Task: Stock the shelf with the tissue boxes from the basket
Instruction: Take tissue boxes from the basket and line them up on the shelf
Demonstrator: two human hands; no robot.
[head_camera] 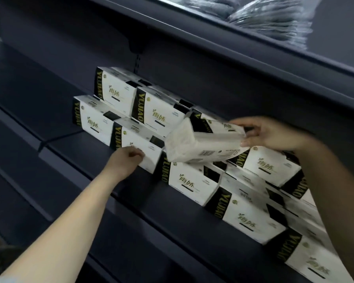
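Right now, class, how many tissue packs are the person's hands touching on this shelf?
2. The right hand grips a tilted pack above the stacked rows. The left hand touches a front-row pack, second from the left end.

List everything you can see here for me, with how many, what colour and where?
Tissue packs on the shelf: about ten visible, white with black and gold bands, stacked in stepped rows.
Tissue pack in hand: one, white with a black band, tilted above the stack at centre.
Shelf: one, dark blue-grey, running diagonally under the packs.
Upper shelf: one, dark blue-grey, above.
Clear-wrapped grey goods: a pile, count unclear, top right.
Left hand: one, fingers curled at the front of a lower-row pack.
Right hand: one, gripping the tilted pack's end.
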